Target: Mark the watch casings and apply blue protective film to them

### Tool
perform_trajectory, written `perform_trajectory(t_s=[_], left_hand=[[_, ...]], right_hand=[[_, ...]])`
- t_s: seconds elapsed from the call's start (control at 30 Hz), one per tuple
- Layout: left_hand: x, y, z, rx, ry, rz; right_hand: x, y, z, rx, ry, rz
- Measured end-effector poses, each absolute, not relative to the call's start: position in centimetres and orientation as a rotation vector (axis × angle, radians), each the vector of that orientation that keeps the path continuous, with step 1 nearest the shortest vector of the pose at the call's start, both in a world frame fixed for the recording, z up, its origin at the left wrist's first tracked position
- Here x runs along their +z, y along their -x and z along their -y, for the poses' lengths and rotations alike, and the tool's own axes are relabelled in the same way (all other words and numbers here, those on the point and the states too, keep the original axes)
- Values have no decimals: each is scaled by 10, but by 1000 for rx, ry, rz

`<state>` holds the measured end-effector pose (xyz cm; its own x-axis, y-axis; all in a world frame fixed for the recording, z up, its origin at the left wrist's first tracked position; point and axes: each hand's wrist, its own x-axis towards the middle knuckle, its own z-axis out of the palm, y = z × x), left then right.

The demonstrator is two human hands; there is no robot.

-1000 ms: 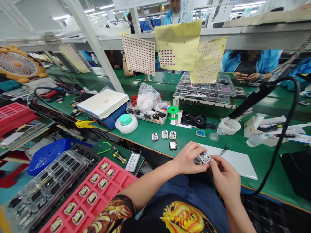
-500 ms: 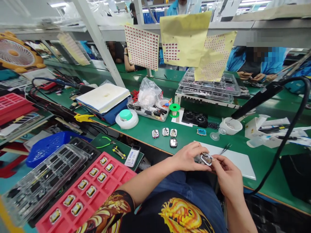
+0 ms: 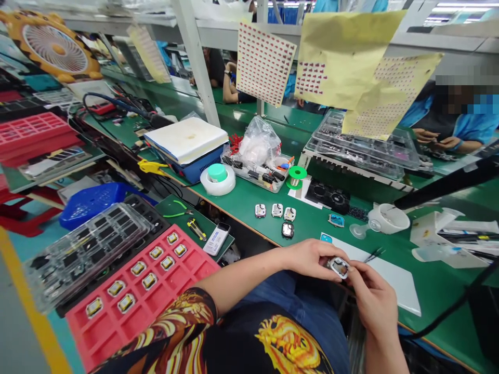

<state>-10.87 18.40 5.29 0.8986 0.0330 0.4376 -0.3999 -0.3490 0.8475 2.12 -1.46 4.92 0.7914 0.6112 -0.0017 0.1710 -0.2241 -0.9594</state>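
Note:
My left hand (image 3: pixel 307 258) and my right hand (image 3: pixel 370 296) meet over my lap at the bench's front edge. Both pinch one small silver watch case (image 3: pixel 339 266), its dark face up. Several more watch cases (image 3: pixel 276 210) lie in a loose group on the green bench (image 3: pixel 253 195) just beyond my hands, one darker case (image 3: pixel 287 229) nearest. A white mat (image 3: pixel 393 275) with black tweezers (image 3: pixel 373 254) lies right behind my right hand.
A red tray (image 3: pixel 171 280) of gold-faced parts and clear trays (image 3: pixel 86 249) sit low at left. A blue-based white block (image 3: pixel 187 140), a tape roll (image 3: pixel 217 179), a green spool (image 3: pixel 297 174), a white cup (image 3: pixel 388 218) and stacked clear trays (image 3: pixel 362 148) stand farther back. Other workers sit across the bench.
The view has swung down and to the left. My hands stay together on the watch case, which has turned slightly between my fingers.

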Motion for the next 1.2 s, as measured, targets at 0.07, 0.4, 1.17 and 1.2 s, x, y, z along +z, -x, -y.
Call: perform_trajectory(t_s=[0.07,0.4,1.17,1.2], left_hand=[[51,109,-185,435,-1873,273],[54,110,-191,260,-1691,241],[74,148,-189,217,-1999,385],[75,150,-190,224,-2028,372]], right_hand=[[47,-22,16,443,1802,629],[57,-17,13,387,1795,695],[83,-30,-57,231,2274,1246],[83,-31,-58,237,2279,1246]])
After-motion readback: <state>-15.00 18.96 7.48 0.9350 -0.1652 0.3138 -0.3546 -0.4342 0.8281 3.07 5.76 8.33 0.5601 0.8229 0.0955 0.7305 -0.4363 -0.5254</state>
